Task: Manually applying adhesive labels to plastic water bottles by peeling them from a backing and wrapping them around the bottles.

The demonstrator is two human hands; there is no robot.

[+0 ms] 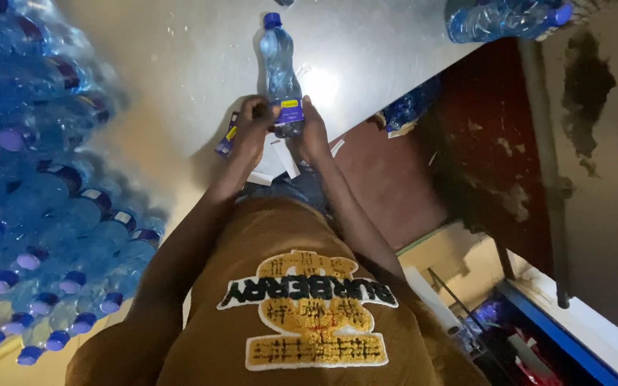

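Note:
A clear plastic water bottle point(279, 68) with a blue cap lies on the pale metal table point(180, 57), cap pointing away from me. My left hand point(250, 132) and my right hand point(312, 131) both grip its near end, around a purple and yellow label point(290, 112) wrapped on the bottle. Under my left hand lie more purple labels point(226, 139), and white backing strips point(284, 159) sit at the table's edge between my wrists.
A big stack of capped water bottles point(33, 179) fills the left side. More bottles point(502, 18) lie at the table's far right corner. Right of the table are a dark red floor point(481, 143), a stained wall point(602, 107) and clutter below.

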